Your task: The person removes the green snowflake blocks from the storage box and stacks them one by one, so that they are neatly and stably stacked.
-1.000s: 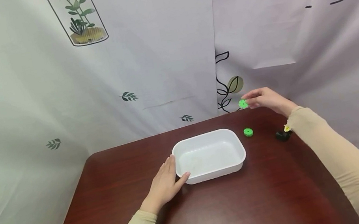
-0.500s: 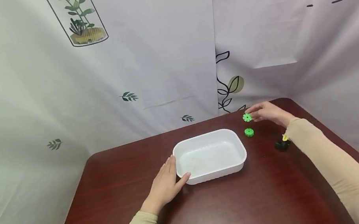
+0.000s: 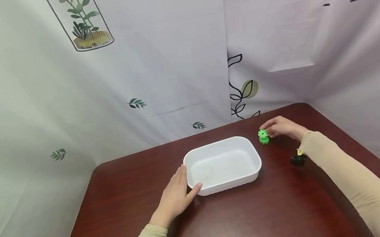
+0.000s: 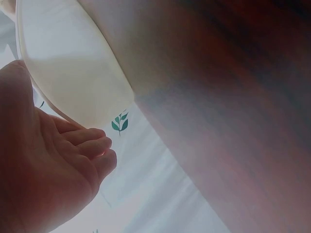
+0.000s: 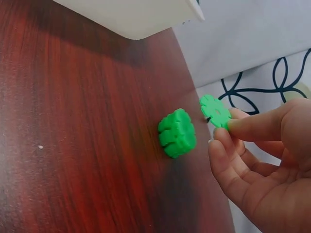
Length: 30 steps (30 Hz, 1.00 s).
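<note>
My right hand (image 3: 281,127) pinches a green notched plastic disc (image 5: 215,110) between thumb and fingers. In the right wrist view, a small stack of the same green discs (image 5: 178,133) stands on the table just beside it, apart from the held one. From the head, the held disc partly covers the stack. My left hand (image 3: 173,193) rests against the left end of a white rectangular plastic basin (image 3: 227,188), fingers straight along its side and thumb at the near corner. Part of that hand and the basin's rim (image 4: 109,46) appear in the left wrist view.
The dark red wooden table (image 3: 254,225) carries the basin near its back middle. A hanging white cloth (image 3: 171,54) with plant prints surrounds the back and sides. Under the right wrist is a black object (image 3: 298,160) with a yellow part.
My right hand has come down and slightly nearer, bringing the green disc from above the table's back edge to close by the stack. The left hand and basin have stayed put.
</note>
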Each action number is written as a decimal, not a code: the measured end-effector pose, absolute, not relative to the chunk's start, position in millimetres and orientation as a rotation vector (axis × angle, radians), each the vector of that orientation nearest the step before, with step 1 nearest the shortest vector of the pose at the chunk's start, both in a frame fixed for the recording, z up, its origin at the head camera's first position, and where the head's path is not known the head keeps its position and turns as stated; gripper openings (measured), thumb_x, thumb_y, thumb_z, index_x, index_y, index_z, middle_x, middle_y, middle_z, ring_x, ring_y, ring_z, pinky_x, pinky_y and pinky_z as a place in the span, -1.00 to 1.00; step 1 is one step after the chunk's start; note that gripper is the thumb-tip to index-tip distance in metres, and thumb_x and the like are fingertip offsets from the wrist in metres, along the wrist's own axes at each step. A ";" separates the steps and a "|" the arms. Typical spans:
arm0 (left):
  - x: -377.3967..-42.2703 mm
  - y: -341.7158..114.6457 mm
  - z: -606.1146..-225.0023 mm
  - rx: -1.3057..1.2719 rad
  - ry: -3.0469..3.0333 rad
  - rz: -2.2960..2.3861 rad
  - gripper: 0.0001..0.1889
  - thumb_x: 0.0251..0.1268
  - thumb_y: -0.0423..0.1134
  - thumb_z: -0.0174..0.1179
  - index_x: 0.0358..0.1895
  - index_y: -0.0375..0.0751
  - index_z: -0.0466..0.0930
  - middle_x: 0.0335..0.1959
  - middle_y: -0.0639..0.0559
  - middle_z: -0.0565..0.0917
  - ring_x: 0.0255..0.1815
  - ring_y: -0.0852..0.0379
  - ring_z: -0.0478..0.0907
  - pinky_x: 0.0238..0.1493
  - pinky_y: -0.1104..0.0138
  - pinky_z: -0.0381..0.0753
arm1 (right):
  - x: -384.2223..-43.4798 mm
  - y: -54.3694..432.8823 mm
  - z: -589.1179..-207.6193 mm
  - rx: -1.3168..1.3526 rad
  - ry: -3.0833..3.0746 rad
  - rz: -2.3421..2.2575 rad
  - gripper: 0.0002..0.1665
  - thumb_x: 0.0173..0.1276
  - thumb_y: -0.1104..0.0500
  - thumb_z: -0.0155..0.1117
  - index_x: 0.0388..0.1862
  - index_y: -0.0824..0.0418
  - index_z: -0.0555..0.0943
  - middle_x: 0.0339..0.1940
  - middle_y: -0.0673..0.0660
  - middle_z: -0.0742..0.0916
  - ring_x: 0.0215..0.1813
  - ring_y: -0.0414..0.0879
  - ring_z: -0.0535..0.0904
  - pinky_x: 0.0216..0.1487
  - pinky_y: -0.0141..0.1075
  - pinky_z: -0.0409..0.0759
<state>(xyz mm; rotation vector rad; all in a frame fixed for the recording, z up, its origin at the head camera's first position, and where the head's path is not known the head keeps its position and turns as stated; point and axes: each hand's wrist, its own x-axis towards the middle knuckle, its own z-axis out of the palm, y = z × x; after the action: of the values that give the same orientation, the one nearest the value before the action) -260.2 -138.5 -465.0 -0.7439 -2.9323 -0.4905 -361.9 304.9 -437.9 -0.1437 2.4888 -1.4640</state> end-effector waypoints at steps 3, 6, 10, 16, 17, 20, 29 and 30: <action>-260.5 -138.3 -466.4 -0.740 -2.930 -0.492 -0.04 0.49 0.31 -0.04 0.53 -0.55 0.04 0.53 -0.42 0.18 0.55 -0.25 0.14 0.48 -0.05 0.18 | -362.2 303.8 -440.1 -0.141 2.494 -1.461 -0.59 0.45 0.40 0.06 0.21 0.59 0.52 0.05 0.39 0.69 -0.09 -0.04 0.67 0.10 -0.06 0.65; -260.6 -138.0 -466.6 -0.740 -2.930 -0.496 -0.03 0.49 0.30 -0.04 0.53 -0.54 0.04 0.53 -0.41 0.18 0.56 -0.25 0.14 0.49 -0.04 0.17 | -362.8 304.2 -440.8 -0.135 2.500 -1.455 -0.59 0.46 0.40 0.06 0.21 0.59 0.52 0.05 0.39 0.69 -0.10 -0.04 0.67 0.09 -0.07 0.66; -260.7 -138.4 -467.0 -0.741 -2.930 -0.495 -0.03 0.49 0.31 -0.04 0.53 -0.54 0.04 0.53 -0.41 0.18 0.56 -0.24 0.14 0.49 -0.04 0.17 | -363.7 304.9 -442.6 -0.124 2.492 -1.453 -0.59 0.47 0.39 0.06 0.22 0.59 0.52 0.06 0.39 0.68 -0.10 -0.05 0.66 0.07 -0.10 0.66; -261.8 -139.6 -466.9 -0.750 -2.938 -0.472 -0.02 0.49 0.34 -0.08 0.54 -0.53 0.02 0.54 -0.41 0.17 0.56 -0.22 0.13 0.49 -0.03 0.17 | -364.7 306.2 -447.4 -0.120 2.466 -1.464 -0.59 0.47 0.40 0.06 0.21 0.61 0.51 -0.02 0.34 0.71 -0.13 -0.07 0.67 0.01 -0.18 0.69; -262.1 -139.7 -466.7 -0.753 -2.930 -0.475 -0.02 0.49 0.34 -0.07 0.54 -0.54 0.03 0.53 -0.41 0.18 0.56 -0.23 0.14 0.49 -0.03 0.18 | -364.7 306.3 -447.8 -0.120 2.467 -1.464 -0.59 0.46 0.40 0.07 0.21 0.61 0.51 -0.03 0.33 0.71 -0.14 -0.08 0.67 -0.01 -0.20 0.69; -262.8 -139.7 -466.1 -0.758 -2.916 -0.473 -0.02 0.49 0.34 -0.06 0.53 -0.54 0.05 0.52 -0.42 0.20 0.55 -0.24 0.15 0.49 -0.03 0.18 | -364.8 306.9 -449.0 -0.116 2.471 -1.464 -0.60 0.46 0.41 0.07 0.20 0.61 0.52 -0.02 0.34 0.71 -0.14 -0.09 0.66 -0.02 -0.21 0.69; -262.6 -139.0 -467.0 -0.748 -2.921 -0.487 -0.03 0.49 0.32 -0.05 0.53 -0.55 0.05 0.52 -0.41 0.19 0.56 -0.23 0.14 0.49 -0.03 0.17 | -364.4 309.4 -453.8 -0.101 2.475 -1.442 -0.59 0.48 0.39 0.10 0.21 0.62 0.50 0.06 0.40 0.68 -0.14 -0.12 0.66 0.00 -0.19 0.69; -262.7 -139.0 -467.7 -0.750 -2.917 -0.491 -0.03 0.49 0.31 -0.05 0.52 -0.55 0.06 0.52 -0.42 0.20 0.55 -0.24 0.15 0.49 -0.03 0.18 | -364.8 310.0 -454.8 -0.099 2.473 -1.445 -0.60 0.48 0.39 0.10 0.21 0.62 0.50 0.05 0.40 0.68 -0.14 -0.13 0.66 0.00 -0.20 0.69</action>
<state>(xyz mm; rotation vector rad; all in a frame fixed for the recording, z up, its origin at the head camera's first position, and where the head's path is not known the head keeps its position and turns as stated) -262.7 -139.0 -467.7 -0.7495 -2.9173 -0.4913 -364.8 310.0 -454.8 -0.0986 2.4733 -1.4452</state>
